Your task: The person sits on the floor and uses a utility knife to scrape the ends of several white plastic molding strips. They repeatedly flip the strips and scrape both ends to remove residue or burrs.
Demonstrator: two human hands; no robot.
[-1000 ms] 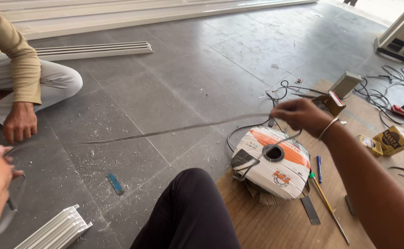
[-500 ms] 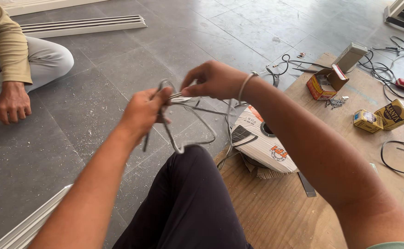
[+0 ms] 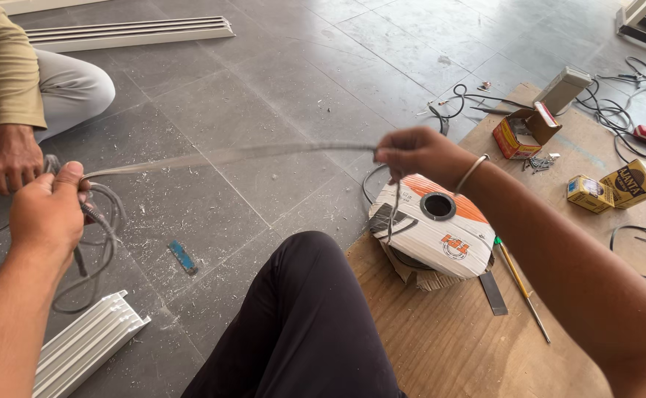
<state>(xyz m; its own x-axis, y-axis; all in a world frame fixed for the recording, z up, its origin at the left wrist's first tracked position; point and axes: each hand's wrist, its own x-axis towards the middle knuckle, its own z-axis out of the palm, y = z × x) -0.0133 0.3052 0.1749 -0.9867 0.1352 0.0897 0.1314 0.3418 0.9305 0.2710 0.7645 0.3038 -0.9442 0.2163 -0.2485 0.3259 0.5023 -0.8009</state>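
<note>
You were drawing grey wire (image 3: 227,155) off the coil (image 3: 433,236), which sat on the wooden board (image 3: 441,339) just below your right hand (image 3: 419,155). That hand's grip was pinched together on the wire, and from there the strand ran taut and blurred across to your left hand (image 3: 46,210). The left grip was closed around the other end, with gathered loops (image 3: 94,250) hanging beneath it. The step in hand looked like measuring or pulling out a length; the next move would likely call for feeding more wire through the right grip while the left gathered another loop, keeping tension so nothing kinked. Counted: one coil, one open orange carton (image 3: 522,133) beyond the right grip with loose screws (image 3: 538,162) beside it, two small yellow boxes (image 3: 610,188) further right, one pencil (image 3: 521,284) near the coil, one white ribbed trunking piece (image 3: 87,343) below the left grip, another (image 3: 127,33) far ahead. A second person's hand (image 3: 13,158) rested on the floor just beyond your left grip.
</note>
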